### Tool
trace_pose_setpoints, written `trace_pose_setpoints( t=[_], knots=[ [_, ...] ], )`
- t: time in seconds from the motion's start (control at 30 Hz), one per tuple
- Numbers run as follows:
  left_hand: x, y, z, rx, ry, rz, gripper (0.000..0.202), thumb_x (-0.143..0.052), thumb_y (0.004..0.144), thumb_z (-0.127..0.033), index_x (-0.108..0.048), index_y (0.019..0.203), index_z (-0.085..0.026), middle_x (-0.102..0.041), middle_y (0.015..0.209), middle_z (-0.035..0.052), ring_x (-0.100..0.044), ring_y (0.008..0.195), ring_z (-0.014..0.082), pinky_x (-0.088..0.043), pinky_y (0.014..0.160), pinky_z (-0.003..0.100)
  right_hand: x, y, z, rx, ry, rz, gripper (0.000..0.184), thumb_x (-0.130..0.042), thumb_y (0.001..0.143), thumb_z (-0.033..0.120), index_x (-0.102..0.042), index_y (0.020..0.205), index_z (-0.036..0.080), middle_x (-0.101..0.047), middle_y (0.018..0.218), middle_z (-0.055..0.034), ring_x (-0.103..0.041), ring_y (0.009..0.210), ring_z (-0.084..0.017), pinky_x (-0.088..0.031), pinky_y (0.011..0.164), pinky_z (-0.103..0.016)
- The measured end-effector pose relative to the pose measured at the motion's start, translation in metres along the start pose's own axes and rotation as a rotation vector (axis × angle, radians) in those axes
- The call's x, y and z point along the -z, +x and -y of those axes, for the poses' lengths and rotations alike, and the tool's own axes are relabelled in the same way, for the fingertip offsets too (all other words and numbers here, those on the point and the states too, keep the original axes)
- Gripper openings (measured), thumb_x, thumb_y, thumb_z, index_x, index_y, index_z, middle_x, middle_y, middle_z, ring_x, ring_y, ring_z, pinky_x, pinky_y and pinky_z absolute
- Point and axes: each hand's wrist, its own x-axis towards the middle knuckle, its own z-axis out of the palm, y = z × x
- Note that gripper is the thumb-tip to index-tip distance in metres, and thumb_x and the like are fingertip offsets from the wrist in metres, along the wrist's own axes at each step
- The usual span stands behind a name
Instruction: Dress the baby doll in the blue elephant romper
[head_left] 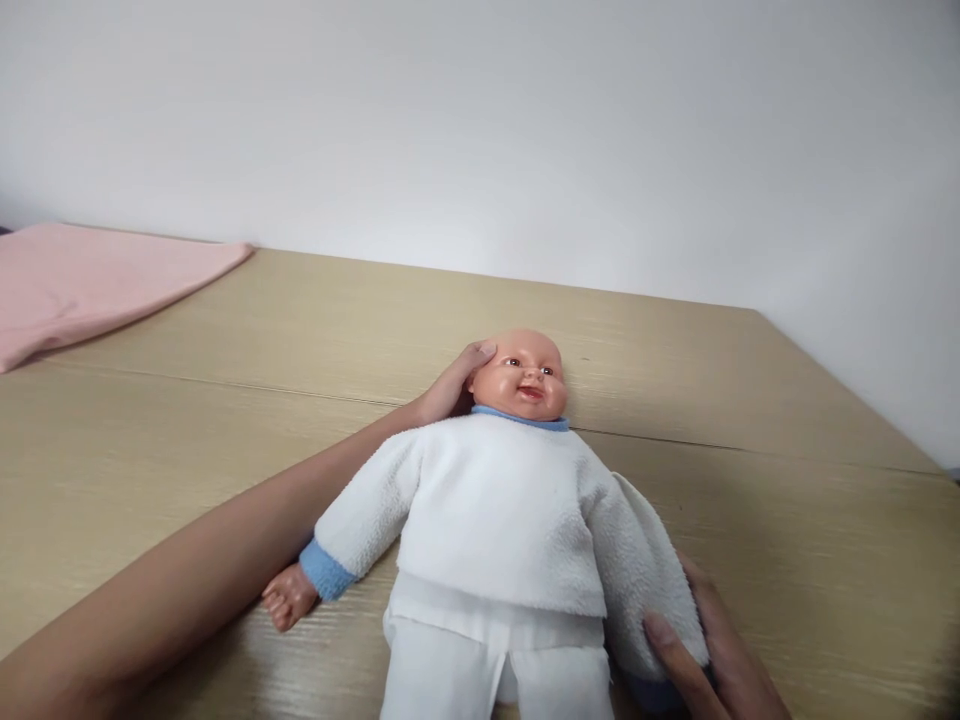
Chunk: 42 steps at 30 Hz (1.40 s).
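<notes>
A baby doll (506,510) lies face up in front of me, dressed in a white fleece top with blue collar and cuffs and white trousers (442,660). My left hand (459,380) cups the side and back of the doll's head (521,372); most of its fingers are hidden behind the head. Near the bottom right, my right hand (712,640) grips the doll's sleeve (652,570) close to the cuff, thumb on top and fingers on the outer side. The doll's other arm stretches out beside my left forearm, its small hand (289,597) bare.
A pink cloth (97,280) lies at the far left of the wooden table (300,320). A seam runs across the tabletop. Behind the table stands a plain white wall (480,130), and the table's right edge slants toward me.
</notes>
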Motion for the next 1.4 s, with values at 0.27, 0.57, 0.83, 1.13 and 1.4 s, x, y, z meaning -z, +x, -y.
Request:
trace_pose_setpoints(
  t=[0.27, 0.57, 0.83, 1.13, 1.4],
  knots=[
    [-0.001, 0.001, -0.002, -0.016, 0.045, 0.002, 0.050, -0.078, 0.102, -0.060, -0.083, 0.122, -0.015, -0.085, 0.131, 0.0168, -0.075, 0.134, 0.0428, -0.053, 0.123, 0.053, 0.002, 0.002, 0.034, 0.002, 0.013, -0.037, 0.069, -0.059, 0.108, 0.067, -0.063, 0.162, 0.023, -0.068, 0.166, -0.0139, -0.062, 0.157, -0.038, -0.053, 0.131, -0.047],
    [0.019, -0.006, -0.019, -0.123, 0.475, -0.009, 0.081, -0.083, 0.098, -0.064, -0.050, 0.162, -0.028, -0.056, 0.171, 0.0139, -0.046, 0.165, 0.0434, -0.037, 0.137, 0.061, -0.002, 0.004, 0.025, -0.023, 0.049, 0.001, 0.073, -0.059, 0.107, 0.071, -0.056, 0.166, 0.027, -0.061, 0.172, -0.0152, -0.053, 0.164, -0.040, -0.039, 0.138, -0.060],
    [0.029, -0.011, -0.035, -0.242, 0.877, 0.118, 0.115, -0.100, 0.078, -0.063, -0.037, 0.170, -0.032, -0.034, 0.183, 0.0194, -0.043, 0.166, 0.0480, -0.047, 0.131, 0.065, -0.003, 0.006, 0.026, -0.051, 0.057, -0.013, 0.084, -0.060, 0.102, 0.079, -0.057, 0.164, 0.023, -0.061, 0.171, -0.0196, -0.055, 0.161, -0.044, -0.037, 0.137, -0.067],
    [0.025, -0.008, -0.044, -0.508, 1.233, 0.123, 0.115, -0.098, 0.077, -0.063, -0.036, 0.166, -0.025, -0.041, 0.175, 0.0242, -0.045, 0.162, 0.0443, -0.036, 0.137, 0.069, -0.004, 0.005, 0.034, 0.002, 0.016, -0.022, 0.076, -0.053, 0.104, 0.079, -0.062, 0.159, 0.027, -0.065, 0.168, -0.0148, -0.060, 0.158, -0.042, -0.050, 0.132, -0.058],
    [-0.006, -0.014, -0.064, -0.627, 1.533, 0.157, 0.108, -0.094, 0.079, -0.062, -0.041, 0.165, -0.024, -0.054, 0.168, 0.0193, -0.048, 0.156, 0.0433, -0.044, 0.132, 0.063, 0.000, 0.005, 0.032, -0.002, 0.011, 0.012, 0.068, -0.051, 0.108, 0.074, -0.059, 0.162, 0.032, -0.066, 0.168, -0.0108, -0.059, 0.159, -0.039, -0.051, 0.132, -0.054]
  ],
)
